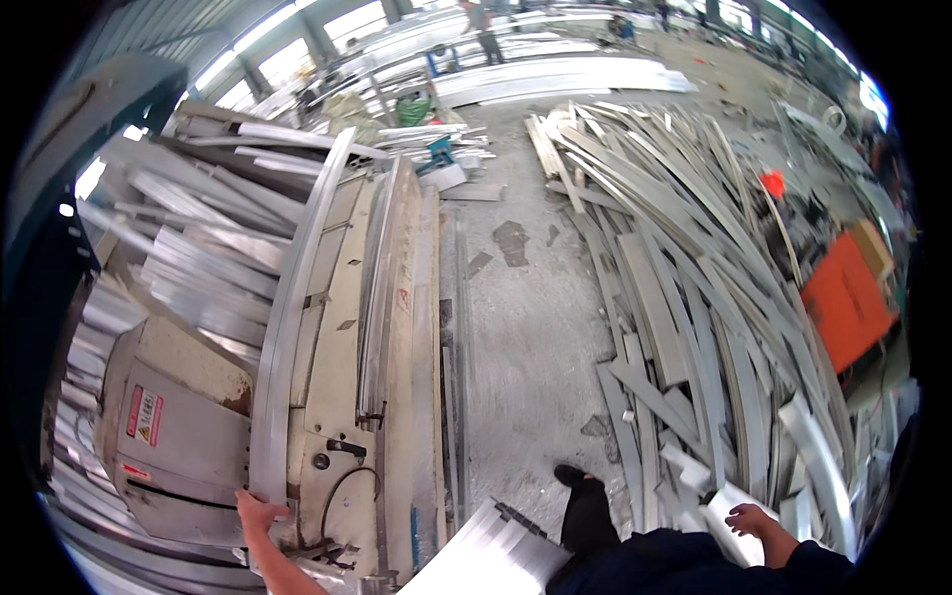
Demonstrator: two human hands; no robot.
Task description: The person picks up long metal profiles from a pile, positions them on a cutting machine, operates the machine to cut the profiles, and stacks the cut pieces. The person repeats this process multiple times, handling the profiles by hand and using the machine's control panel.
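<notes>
A long silver aluminium profile lies lengthwise along the beige machine bed. My left hand is closed around its near end, thumb toward the bed; part of the fingers is hidden. Beside that hand stands a grey machine housing with warning labels and a dark slot. My right hand is out to the right with its fingers loosely bent and apart, holding nothing. Below it are pale metal profiles; whether it touches them I cannot tell. A black lever and a round knob sit on the bed's near part.
Bundles of profiles are heaped left of the machine. Another large pile of metal lengths lies right of the concrete aisle. A ribbed metal piece is close before me. An orange box stands far right; a person is far off.
</notes>
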